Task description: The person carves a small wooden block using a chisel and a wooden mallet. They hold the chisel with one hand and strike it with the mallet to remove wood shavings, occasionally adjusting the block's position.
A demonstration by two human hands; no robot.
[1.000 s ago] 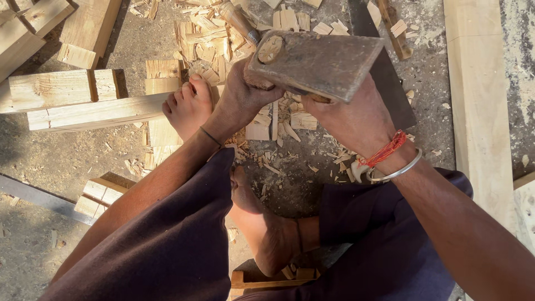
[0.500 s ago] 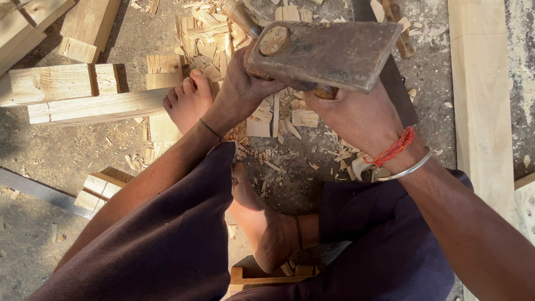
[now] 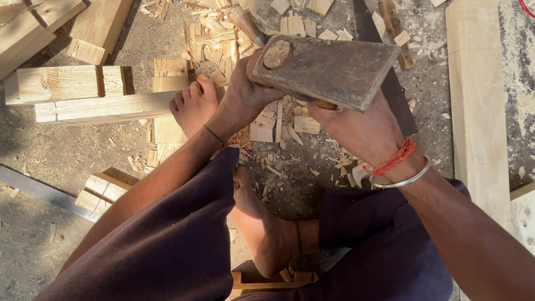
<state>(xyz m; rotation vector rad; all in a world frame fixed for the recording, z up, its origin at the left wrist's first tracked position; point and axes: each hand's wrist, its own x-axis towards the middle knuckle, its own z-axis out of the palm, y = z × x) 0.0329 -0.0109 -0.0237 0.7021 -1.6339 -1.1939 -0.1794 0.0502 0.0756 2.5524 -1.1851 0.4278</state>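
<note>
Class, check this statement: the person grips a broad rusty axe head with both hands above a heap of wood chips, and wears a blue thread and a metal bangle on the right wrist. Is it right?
Not quite. The thread on the right wrist is red-orange, not blue, as the head view shows. The rest stands: both hands, left hand and right hand, grip the broad rusty axe head above the wood chips, with a metal bangle beside the thread.

Rusty grey axe head (image 3: 329, 69), pale wood chips (image 3: 278, 120), red wrist thread (image 3: 393, 160).
</note>
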